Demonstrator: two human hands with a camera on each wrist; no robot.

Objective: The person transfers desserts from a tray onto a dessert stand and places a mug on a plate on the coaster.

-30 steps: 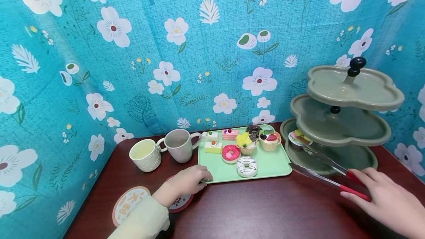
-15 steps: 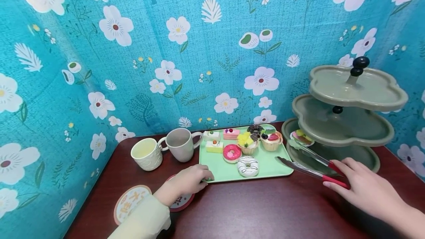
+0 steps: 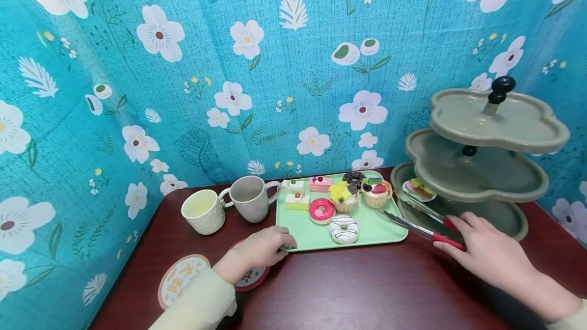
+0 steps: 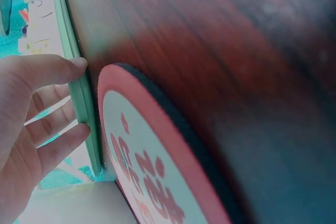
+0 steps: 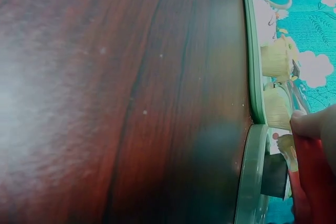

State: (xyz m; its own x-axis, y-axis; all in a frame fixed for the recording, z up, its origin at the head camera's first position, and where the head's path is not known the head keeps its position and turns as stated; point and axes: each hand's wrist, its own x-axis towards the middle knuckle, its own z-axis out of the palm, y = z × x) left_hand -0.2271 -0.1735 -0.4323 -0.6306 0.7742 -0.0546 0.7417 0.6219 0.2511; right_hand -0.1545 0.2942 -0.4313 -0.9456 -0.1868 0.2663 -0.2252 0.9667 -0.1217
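Note:
My left hand (image 3: 263, 246) grips the front left corner of the light green tray (image 3: 312, 239); in the left wrist view, thumb and fingers (image 4: 65, 142) hold its edge. My right hand (image 3: 486, 248) holds metal tongs (image 3: 418, 229) by their red handles (image 5: 315, 187). The tongs' arms stand apart: one reaches over the tray's right end, the other overlaps the stand's bottom tier. Close to that arm, a small cupcake (image 3: 418, 189) sits on the tier. A berry tart (image 3: 377, 195), a yellow-topped tart (image 3: 341, 197), a white donut (image 3: 344, 238), a pink donut (image 3: 321, 218) and small cake slices lie on the tray.
The three-tier green stand (image 3: 500, 129) rises at the right, its upper tiers overhanging the bottom one. A cream mug (image 3: 202, 218) and a grey mug (image 3: 247, 202) stand left of the tray. Two round coasters, one orange-rimmed (image 3: 181, 281), one red-rimmed (image 3: 252, 278), lie in front.
My right hand has moved left with the tongs, whose tips have shifted from near the cupcake on the bottom tier toward the tray. My left hand stays at the tray corner.

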